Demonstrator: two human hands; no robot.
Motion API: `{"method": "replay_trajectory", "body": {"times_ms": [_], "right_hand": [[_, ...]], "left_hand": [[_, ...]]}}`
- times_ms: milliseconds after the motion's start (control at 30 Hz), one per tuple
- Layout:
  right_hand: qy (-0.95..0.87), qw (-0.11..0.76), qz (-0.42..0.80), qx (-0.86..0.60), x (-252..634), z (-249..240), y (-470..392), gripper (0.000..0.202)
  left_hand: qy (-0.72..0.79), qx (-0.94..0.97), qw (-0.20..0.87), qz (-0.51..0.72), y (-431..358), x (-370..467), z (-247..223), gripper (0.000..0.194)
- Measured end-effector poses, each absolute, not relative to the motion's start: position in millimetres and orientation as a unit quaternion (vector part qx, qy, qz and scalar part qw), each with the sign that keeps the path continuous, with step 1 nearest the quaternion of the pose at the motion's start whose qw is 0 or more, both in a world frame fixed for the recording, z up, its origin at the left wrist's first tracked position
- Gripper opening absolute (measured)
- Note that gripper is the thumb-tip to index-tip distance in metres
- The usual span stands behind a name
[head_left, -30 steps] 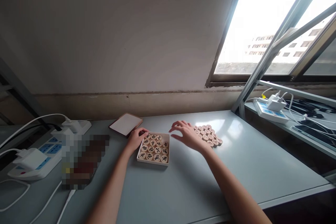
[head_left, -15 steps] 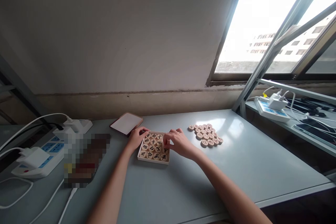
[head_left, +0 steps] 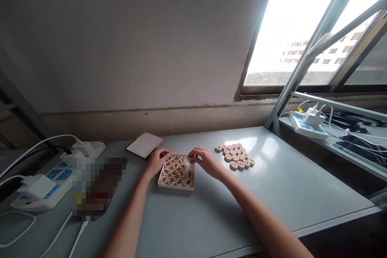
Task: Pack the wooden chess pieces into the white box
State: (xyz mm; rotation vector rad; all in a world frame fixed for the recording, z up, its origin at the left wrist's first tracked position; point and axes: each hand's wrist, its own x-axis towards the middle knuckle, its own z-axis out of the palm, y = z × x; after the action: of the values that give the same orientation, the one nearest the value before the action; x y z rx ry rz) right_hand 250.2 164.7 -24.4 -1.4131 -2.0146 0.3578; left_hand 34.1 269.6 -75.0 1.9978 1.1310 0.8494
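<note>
A shallow white box (head_left: 177,188) stands on the desk, filled with rows of round wooden Chinese chess pieces (head_left: 171,181) marked with dark characters. My left hand (head_left: 155,162) is at the box's far left corner, fingers and thumb closed on its edge. My right hand (head_left: 206,161) is over the far right corner, its fingertips pinched on a Chinese chess piece (head_left: 191,162) that they largely cover. Bare box floor shows beneath those fingers. To the right, a cluster of similar loose pieces (head_left: 235,155) lies on the desk.
An upturned box lid (head_left: 145,144) lies behind my left hand. Further left are a power strip (head_left: 59,173) with plugs and cables and a blurred-out dark object (head_left: 98,189). A metal frame post (head_left: 294,76) rises at the right by the window.
My right hand has lifted slightly and moved toward the box's far right corner, baring some of the box floor. My left hand stays at the corner. The camera view has shifted slightly.
</note>
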Motion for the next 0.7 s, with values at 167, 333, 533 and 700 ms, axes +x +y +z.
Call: {"method": "replay_trajectory", "body": {"times_ms": [167, 333, 533, 700], "right_hand": [[-0.739, 0.261, 0.159, -0.601, 286, -16, 166, 0.020], [-0.698, 0.178, 0.105, -0.686, 322, -20, 166, 0.016], [-0.710, 0.149, 0.067, -0.685, 332, -20, 165, 0.014], [-0.676, 0.162, 0.072, -0.715, 342, -21, 164, 0.010]], "left_hand": [[0.436, 0.769, 0.341, 0.320, 269, 34, -75, 0.024], [0.432, 0.770, 0.343, 0.321, 268, 34, -73, 0.023], [0.438, 0.763, 0.346, 0.325, 268, 34, -74, 0.023], [0.438, 0.765, 0.344, 0.324, 269, 35, -74, 0.023]]}}
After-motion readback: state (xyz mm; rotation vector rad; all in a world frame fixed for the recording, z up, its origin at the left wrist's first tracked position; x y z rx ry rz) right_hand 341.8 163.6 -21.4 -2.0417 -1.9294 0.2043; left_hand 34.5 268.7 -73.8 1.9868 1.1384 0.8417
